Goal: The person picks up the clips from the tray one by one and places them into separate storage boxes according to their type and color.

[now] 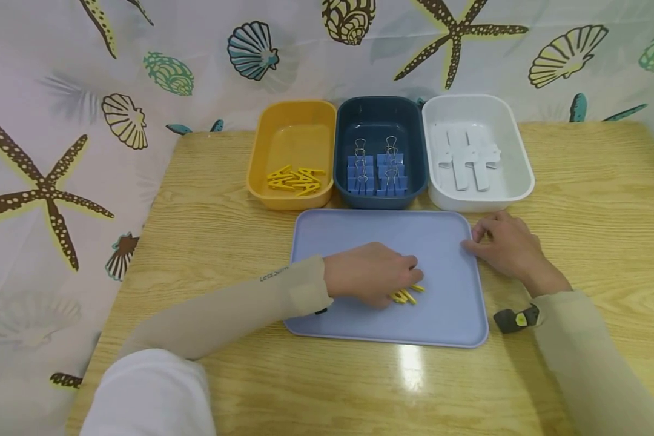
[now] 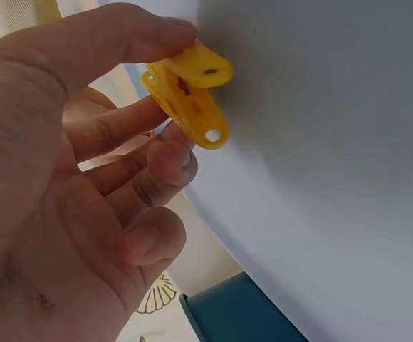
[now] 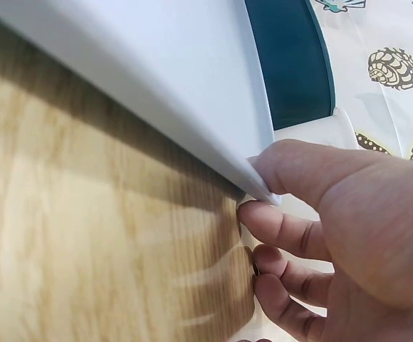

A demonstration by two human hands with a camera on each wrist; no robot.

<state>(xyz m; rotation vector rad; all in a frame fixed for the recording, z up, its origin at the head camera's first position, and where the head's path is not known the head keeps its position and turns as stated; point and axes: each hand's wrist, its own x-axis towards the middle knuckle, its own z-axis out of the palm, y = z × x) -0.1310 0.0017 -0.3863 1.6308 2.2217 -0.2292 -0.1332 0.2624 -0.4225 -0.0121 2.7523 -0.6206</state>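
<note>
Over the light blue tray (image 1: 441,272), my left hand (image 1: 372,274) pinches yellow clothespins (image 1: 405,296) between thumb and fingers. The left wrist view shows one or two yellow clothespins (image 2: 192,92) overlapping at those fingertips; how many are held is hard to tell. Some clothespins beside the hand in the head view may lie on the tray. At the tray's right edge, my right hand (image 1: 505,245) grips the rim. In the right wrist view its thumb (image 3: 292,167) lies over the tray rim (image 3: 213,153), with the index finger (image 3: 281,226) below.
Behind the tray stand three bins side by side. The yellow bin (image 1: 291,145) holds several yellow clothespins (image 1: 294,179), the dark blue bin (image 1: 378,109) several blue binder clips (image 1: 362,175), the white bin (image 1: 518,175) white clip-like pieces (image 1: 471,163). A patterned cloth (image 1: 196,36) hangs behind the wooden table (image 1: 196,200).
</note>
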